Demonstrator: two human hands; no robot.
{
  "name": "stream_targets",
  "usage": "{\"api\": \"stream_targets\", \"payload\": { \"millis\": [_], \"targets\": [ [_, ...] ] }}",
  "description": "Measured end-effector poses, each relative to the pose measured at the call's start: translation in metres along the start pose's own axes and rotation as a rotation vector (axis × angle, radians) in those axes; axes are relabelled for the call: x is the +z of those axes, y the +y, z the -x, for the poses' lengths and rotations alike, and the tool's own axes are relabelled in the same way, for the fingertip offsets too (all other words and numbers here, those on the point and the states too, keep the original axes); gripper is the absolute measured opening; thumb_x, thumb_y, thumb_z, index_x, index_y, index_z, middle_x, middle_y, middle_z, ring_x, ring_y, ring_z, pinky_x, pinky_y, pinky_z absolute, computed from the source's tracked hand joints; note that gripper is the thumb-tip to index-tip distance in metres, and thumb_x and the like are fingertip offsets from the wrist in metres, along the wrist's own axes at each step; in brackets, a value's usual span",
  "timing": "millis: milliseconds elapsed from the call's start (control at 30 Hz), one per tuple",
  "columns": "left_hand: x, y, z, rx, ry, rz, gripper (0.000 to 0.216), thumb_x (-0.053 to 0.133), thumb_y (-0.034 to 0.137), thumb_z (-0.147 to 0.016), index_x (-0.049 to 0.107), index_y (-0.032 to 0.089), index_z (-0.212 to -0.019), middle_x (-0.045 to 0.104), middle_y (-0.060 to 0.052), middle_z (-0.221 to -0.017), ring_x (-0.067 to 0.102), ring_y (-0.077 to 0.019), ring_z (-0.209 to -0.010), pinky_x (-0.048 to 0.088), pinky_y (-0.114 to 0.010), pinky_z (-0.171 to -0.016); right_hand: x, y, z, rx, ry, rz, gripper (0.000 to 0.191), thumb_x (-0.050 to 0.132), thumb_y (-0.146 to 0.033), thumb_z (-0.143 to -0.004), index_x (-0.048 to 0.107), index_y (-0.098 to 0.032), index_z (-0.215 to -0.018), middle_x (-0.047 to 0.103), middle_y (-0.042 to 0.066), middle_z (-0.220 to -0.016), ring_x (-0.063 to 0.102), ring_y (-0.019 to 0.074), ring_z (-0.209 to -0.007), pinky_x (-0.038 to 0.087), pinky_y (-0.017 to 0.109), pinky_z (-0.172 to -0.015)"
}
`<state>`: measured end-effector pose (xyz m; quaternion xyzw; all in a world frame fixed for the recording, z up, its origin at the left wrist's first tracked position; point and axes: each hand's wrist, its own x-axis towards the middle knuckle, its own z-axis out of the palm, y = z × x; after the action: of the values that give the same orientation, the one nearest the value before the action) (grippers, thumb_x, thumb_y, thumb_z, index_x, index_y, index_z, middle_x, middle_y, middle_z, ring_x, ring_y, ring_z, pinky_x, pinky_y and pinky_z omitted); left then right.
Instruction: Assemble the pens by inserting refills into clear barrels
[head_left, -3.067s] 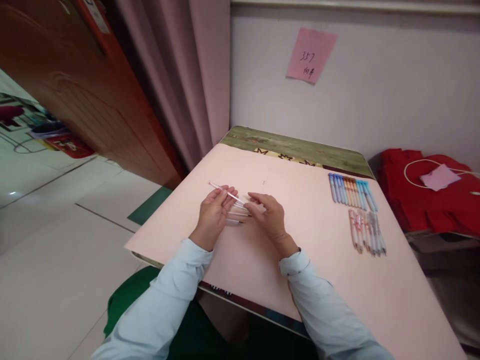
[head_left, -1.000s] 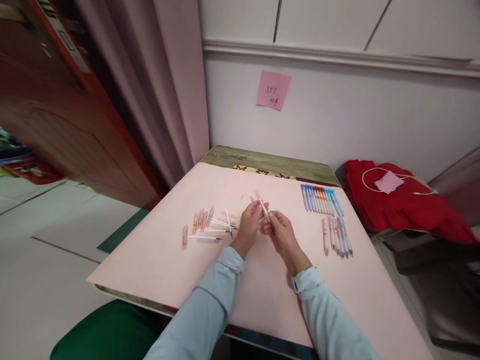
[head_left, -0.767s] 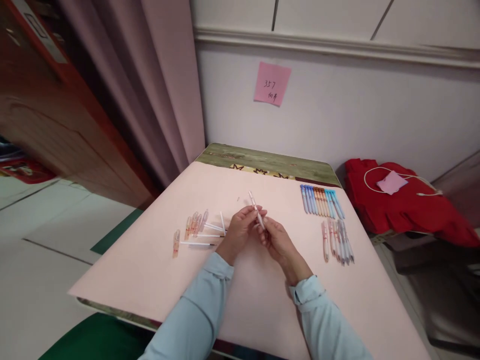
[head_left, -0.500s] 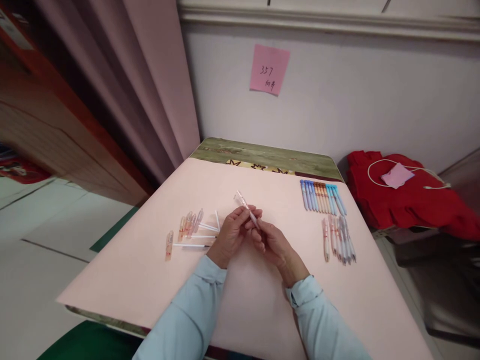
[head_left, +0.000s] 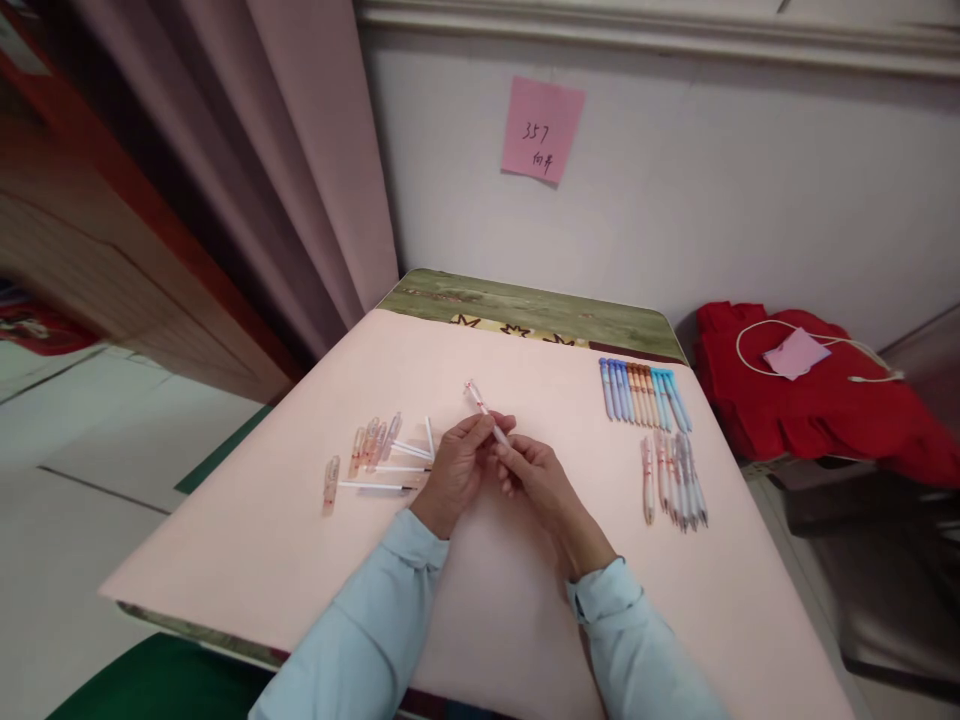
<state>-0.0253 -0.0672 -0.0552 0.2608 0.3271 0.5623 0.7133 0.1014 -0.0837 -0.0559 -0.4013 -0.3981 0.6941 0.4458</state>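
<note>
Over the middle of the table a pale pen with reddish print (head_left: 478, 398) points up and to the left. My left hand (head_left: 459, 460) is closed round its middle. The fingers of my right hand (head_left: 536, 475) pinch its lower end, close to my left thumb. To the left of my hands lie several clear pen barrels (head_left: 373, 445), with one more clear barrel (head_left: 331, 485) a little apart. Thin white refills (head_left: 379, 486) rest beside them, some partly behind my left hand.
At the right, blue, brown and turquoise pens (head_left: 643, 395) lie in a row. Several clear and pale pens (head_left: 675, 482) lie in front of them. A red cloth (head_left: 780, 420) with a white cable is beyond the table's right edge. A pink note (head_left: 541, 130) hangs on the wall.
The pen has turned in my fingers and its reddish print now shows more plainly. My hands stay close together in nearly the same place. The view has shifted slightly.
</note>
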Motion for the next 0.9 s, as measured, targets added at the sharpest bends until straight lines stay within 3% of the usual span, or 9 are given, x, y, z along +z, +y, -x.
{"api": "stream_targets", "payload": {
  "millis": [167, 267, 400, 467, 533, 600, 767, 833, 900],
  "targets": [
    [0.001, -0.0009, 0.001, -0.004, -0.084, 0.062, 0.029, 0.073, 0.038, -0.082, 0.068, 0.016, -0.099, 0.073, -0.005, -0.083, 0.062, -0.014, -0.048, 0.052, -0.028, -0.04, 0.0011, -0.0036, 0.0018, 0.158, 0.09, -0.022, 0.065, 0.046, -0.076, -0.085, 0.067, -0.015, -0.087, 0.058, -0.001, -0.052, 0.046, 0.0081, -0.037, 0.028, 0.019, -0.035],
    [0.002, -0.0005, 0.0018, -0.018, -0.134, 0.056, 0.03, 0.07, 0.04, -0.085, 0.069, 0.016, -0.102, 0.068, -0.002, -0.069, 0.061, -0.0144, -0.047, 0.054, -0.03, -0.045, 0.0017, -0.0042, 0.0025, 0.104, 0.104, -0.019, 0.055, 0.059, -0.069, -0.082, 0.066, -0.015, -0.081, 0.055, -0.002, -0.051, 0.043, 0.0066, -0.037, 0.025, 0.019, -0.035],
    [0.0009, -0.0012, -0.0006, 0.067, 0.029, 0.125, 0.024, 0.079, 0.03, -0.078, 0.072, 0.013, -0.094, 0.074, -0.008, -0.094, 0.071, -0.0163, -0.084, 0.058, -0.027, -0.076, 0.0038, -0.002, 0.0025, -0.034, 0.126, -0.046, 0.044, 0.086, -0.048, -0.065, 0.061, -0.019, -0.085, 0.058, -0.005, -0.061, 0.049, 0.0063, -0.048, 0.034, 0.016, -0.043],
    [-0.0003, -0.002, -0.0019, 0.066, 0.042, 0.128, 0.026, 0.08, 0.03, -0.076, 0.072, 0.014, -0.095, 0.075, -0.009, -0.098, 0.07, -0.0169, -0.089, 0.057, -0.026, -0.075, 0.0043, -0.0009, 0.0016, 0.01, 0.148, -0.044, 0.046, 0.081, -0.055, -0.068, 0.061, -0.02, -0.089, 0.059, -0.005, -0.062, 0.05, 0.007, -0.047, 0.033, 0.017, -0.041],
    [-0.0011, -0.0027, -0.0025, 0.036, 0.013, 0.108, 0.029, 0.079, 0.032, -0.077, 0.071, 0.015, -0.099, 0.075, -0.009, -0.098, 0.069, -0.0159, -0.078, 0.055, -0.025, -0.063, 0.0043, -0.0009, 0.0011, 0.102, 0.15, -0.034, 0.053, 0.061, -0.07, -0.08, 0.063, -0.017, -0.086, 0.056, -0.003, -0.058, 0.045, 0.0075, -0.041, 0.026, 0.019, -0.036],
    [-0.0012, -0.0031, -0.0027, 0.018, 0.0, 0.093, 0.029, 0.079, 0.034, -0.078, 0.071, 0.016, -0.1, 0.075, -0.009, -0.097, 0.067, -0.0146, -0.07, 0.054, -0.026, -0.058, 0.004, -0.0019, 0.0014, 0.131, 0.15, -0.009, 0.059, 0.05, -0.073, -0.085, 0.064, -0.015, -0.079, 0.053, -0.002, -0.053, 0.04, 0.0068, -0.037, 0.022, 0.02, -0.034],
    [0.0, -0.0022, -0.0024, 0.075, 0.082, 0.123, 0.029, 0.081, 0.03, -0.076, 0.072, 0.014, -0.099, 0.075, -0.008, -0.096, 0.07, -0.0164, -0.09, 0.056, -0.026, -0.079, 0.004, -0.0031, 0.003, -0.038, 0.153, -0.02, 0.042, 0.085, -0.049, -0.066, 0.062, -0.019, -0.083, 0.059, -0.004, -0.063, 0.049, 0.0069, -0.049, 0.034, 0.017, -0.042],
    [-0.0001, -0.0018, -0.0023, 0.079, 0.082, 0.124, 0.029, 0.08, 0.03, -0.077, 0.072, 0.015, -0.1, 0.075, -0.008, -0.097, 0.069, -0.016, -0.09, 0.056, -0.026, -0.078, 0.004, -0.0017, 0.0021, 0.003, 0.149, -0.05, 0.045, 0.081, -0.055, -0.069, 0.063, -0.019, -0.088, 0.061, -0.002, -0.067, 0.051, 0.0079, -0.05, 0.034, 0.018, -0.041],
    [-0.0005, -0.0017, -0.0024, 0.063, 0.056, 0.097, 0.029, 0.078, 0.031, -0.079, 0.072, 0.016, -0.102, 0.075, -0.008, -0.098, 0.069, -0.0145, -0.08, 0.056, -0.026, -0.07, 0.0037, -0.0002, 0.0009, 0.097, 0.149, -0.055, 0.052, 0.064, -0.068, -0.079, 0.065, -0.016, -0.086, 0.06, 0.0, -0.063, 0.048, 0.0078, -0.044, 0.028, 0.019, -0.036]
  ]
}}
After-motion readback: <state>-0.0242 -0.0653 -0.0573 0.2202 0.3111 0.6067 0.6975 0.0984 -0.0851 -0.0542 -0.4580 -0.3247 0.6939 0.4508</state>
